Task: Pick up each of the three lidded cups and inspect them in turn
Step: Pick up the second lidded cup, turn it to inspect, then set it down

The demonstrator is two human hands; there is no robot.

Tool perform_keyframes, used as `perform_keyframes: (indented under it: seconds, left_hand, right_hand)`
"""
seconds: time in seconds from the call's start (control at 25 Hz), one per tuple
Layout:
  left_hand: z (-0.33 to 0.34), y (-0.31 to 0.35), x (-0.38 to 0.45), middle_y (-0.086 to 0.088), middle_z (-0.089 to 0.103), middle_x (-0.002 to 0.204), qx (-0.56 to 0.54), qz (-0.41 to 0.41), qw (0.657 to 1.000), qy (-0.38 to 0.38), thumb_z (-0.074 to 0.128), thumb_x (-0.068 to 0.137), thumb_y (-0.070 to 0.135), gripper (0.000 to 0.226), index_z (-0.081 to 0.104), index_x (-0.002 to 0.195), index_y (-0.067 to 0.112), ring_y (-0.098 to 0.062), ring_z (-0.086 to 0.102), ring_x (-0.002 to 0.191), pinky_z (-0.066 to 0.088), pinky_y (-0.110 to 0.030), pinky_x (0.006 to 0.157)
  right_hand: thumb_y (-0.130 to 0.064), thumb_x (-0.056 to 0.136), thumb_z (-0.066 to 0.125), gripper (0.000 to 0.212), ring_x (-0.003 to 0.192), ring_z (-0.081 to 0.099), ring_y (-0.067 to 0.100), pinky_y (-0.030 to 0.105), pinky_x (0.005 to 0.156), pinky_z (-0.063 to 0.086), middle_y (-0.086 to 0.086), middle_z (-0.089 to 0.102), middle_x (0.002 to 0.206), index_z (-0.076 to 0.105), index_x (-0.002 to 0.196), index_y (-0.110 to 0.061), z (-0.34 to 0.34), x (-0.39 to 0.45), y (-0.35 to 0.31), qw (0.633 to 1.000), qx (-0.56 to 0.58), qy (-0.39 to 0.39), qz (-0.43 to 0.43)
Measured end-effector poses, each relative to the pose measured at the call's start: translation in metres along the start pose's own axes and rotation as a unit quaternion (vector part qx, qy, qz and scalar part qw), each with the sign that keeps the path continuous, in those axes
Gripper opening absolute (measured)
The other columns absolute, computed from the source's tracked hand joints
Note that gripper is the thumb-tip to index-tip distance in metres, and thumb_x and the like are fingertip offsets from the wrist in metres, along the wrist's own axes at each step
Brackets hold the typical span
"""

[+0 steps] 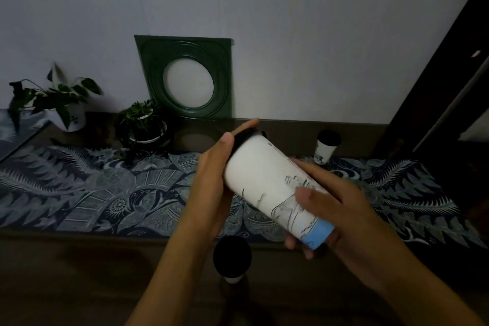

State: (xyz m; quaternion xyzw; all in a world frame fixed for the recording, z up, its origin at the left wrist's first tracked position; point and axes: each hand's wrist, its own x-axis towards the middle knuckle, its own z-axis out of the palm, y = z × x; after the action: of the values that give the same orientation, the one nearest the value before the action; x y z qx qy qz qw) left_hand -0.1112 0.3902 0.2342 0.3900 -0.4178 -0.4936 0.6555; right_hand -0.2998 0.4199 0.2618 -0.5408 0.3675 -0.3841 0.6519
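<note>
A white paper cup (267,182) with a black lid, black line drawings and a blue band at its base is held tilted above the table, lid pointing up and to the left. My left hand (214,174) grips its lid end. My right hand (330,209) wraps its lower end, thumb across the drawing. A second lidded cup (232,257) stands upright near the table's front edge, just below the held one. A third lidded cup (327,147) stands upright at the back right by the wall.
A patterned blue cloth (105,188) covers the dark table. Two potted plants (63,103) (144,124) stand at the back left. A green square frame (185,77) with a round opening leans on the wall. A dark door frame (436,82) rises at the right.
</note>
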Motion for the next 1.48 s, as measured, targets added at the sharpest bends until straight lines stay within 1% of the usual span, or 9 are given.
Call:
perform_keyframes:
  seconds: [0.16,0.32,0.44,0.6,0.76,0.92,1.2,1.4,1.48]
  left_hand:
    - [0.005,-0.003,-0.001,-0.009,0.077,0.11,0.003,-0.002,0.999,0.039,0.046,0.091,0.04,0.045,0.073,0.116,0.014,-0.022,0.071,0.101,0.058,-0.034,0.086]
    - [0.008,-0.003,0.001,-0.013,0.076,0.113,0.022,-0.023,0.997,0.067,0.049,0.09,0.041,0.045,0.074,0.115,0.013,-0.031,0.071,0.107,0.057,-0.039,0.085]
    - [0.007,-0.003,-0.002,-0.009,0.077,0.113,0.022,-0.016,0.999,0.037,0.046,0.095,0.039,0.043,0.073,0.118,0.014,-0.021,0.072,0.103,0.058,-0.037,0.089]
    - [0.003,-0.004,-0.006,-0.009,0.076,0.116,0.014,0.005,1.0,0.007,0.043,0.095,0.04,0.047,0.07,0.124,0.015,-0.021,0.07,0.107,0.056,-0.036,0.09]
    - [0.005,-0.004,-0.005,-0.01,0.078,0.107,0.023,-0.002,0.999,0.036,0.045,0.092,0.039,0.047,0.072,0.119,0.011,-0.021,0.073,0.097,0.058,-0.032,0.08]
    - [0.007,-0.003,-0.003,-0.012,0.079,0.106,0.041,-0.002,0.998,0.051,0.047,0.091,0.041,0.043,0.077,0.108,0.016,-0.027,0.073,0.103,0.057,-0.041,0.088]
    - [0.003,-0.001,-0.008,-0.01,0.075,0.118,0.0,0.0,1.0,-0.007,0.042,0.095,0.039,0.047,0.069,0.123,0.012,-0.023,0.069,0.111,0.056,-0.035,0.093]
    - [0.008,0.0,-0.008,-0.008,0.079,0.106,0.021,0.007,0.999,0.039,0.046,0.096,0.036,0.04,0.076,0.109,0.012,-0.019,0.072,0.099,0.056,-0.032,0.082]
    - [0.009,0.0,-0.008,-0.005,0.08,0.096,0.027,-0.009,0.998,0.055,0.049,0.101,0.032,0.033,0.079,0.097,0.019,-0.017,0.073,0.091,0.055,-0.033,0.079]
  right_hand:
    - [-0.05,0.072,0.072,0.054,0.08,0.074,0.019,0.027,0.055,0.058,0.001,0.072,0.116,0.058,0.124,-0.048,-0.001,-0.001,0.001,0.997,-0.077,0.002,-0.003]
    - [-0.066,0.076,0.054,0.085,0.103,0.061,0.008,0.028,0.073,0.061,-0.003,0.051,0.137,0.026,0.149,-0.033,-0.009,0.003,0.02,0.717,-0.639,0.074,-0.267]
    - [-0.064,0.074,0.061,0.079,0.098,0.064,0.007,0.026,0.071,0.06,-0.009,0.054,0.133,0.033,0.144,-0.041,-0.006,-0.001,0.016,0.803,-0.547,0.079,-0.223]
    - [-0.043,0.074,0.076,0.042,0.059,0.07,0.021,0.025,0.042,0.049,0.007,0.075,0.103,0.066,0.114,-0.044,0.001,-0.005,0.001,0.999,0.004,0.035,0.026]
    - [-0.054,0.074,0.072,0.047,0.077,0.073,0.015,0.023,0.053,0.055,-0.002,0.07,0.116,0.058,0.119,-0.052,0.002,-0.008,0.001,0.994,-0.101,0.033,0.007]
    - [-0.067,0.074,0.057,0.085,0.104,0.057,0.004,0.023,0.075,0.057,-0.008,0.051,0.135,0.029,0.147,-0.034,-0.004,-0.005,0.019,0.738,-0.619,0.086,-0.256]
    - [-0.045,0.068,0.075,0.042,0.066,0.072,0.024,0.029,0.046,0.053,0.004,0.076,0.103,0.067,0.109,-0.052,0.005,-0.014,-0.002,0.999,-0.017,0.034,0.01]
    - [-0.06,0.077,0.066,0.045,0.083,0.07,0.009,0.029,0.062,0.06,-0.012,0.068,0.117,0.055,0.12,-0.056,0.008,-0.017,-0.004,0.974,-0.219,0.047,-0.04]
    - [-0.066,0.076,0.057,0.072,0.098,0.061,0.0,0.03,0.079,0.058,-0.019,0.053,0.131,0.034,0.142,-0.046,0.003,-0.014,0.006,0.814,-0.55,0.081,-0.169]
